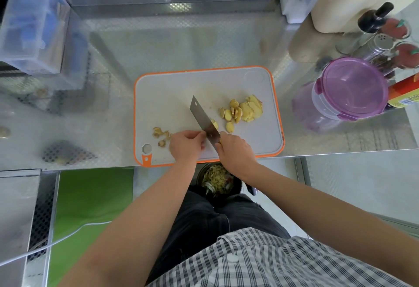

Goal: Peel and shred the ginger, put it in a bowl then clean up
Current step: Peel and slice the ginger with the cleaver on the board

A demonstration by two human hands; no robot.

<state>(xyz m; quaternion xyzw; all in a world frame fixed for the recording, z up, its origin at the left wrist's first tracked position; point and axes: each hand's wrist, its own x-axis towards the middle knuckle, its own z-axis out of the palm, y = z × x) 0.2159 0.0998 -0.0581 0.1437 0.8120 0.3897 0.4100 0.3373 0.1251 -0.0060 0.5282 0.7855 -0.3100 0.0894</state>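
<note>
A grey cutting board with an orange rim (275, 105) lies on the steel counter. Yellow ginger slices (243, 110) are piled on its right half, and brown ginger peel scraps (159, 134) lie near its front left corner. My right hand (233, 148) grips the handle of a cleaver (203, 118), whose blade rests on the board and points away to the left. My left hand (186, 145) presses down right against the blade's left side; whatever ginger it pins there is hidden under its fingers. One slice (214, 124) sits against the blade's right face.
A purple-lidded plastic container (349, 89) stands right of the board, with spice jars and bottles (385, 44) behind it. A clear plastic box (34, 28) sits at the back left. Below the counter edge stands a dark bin with scraps (217, 180).
</note>
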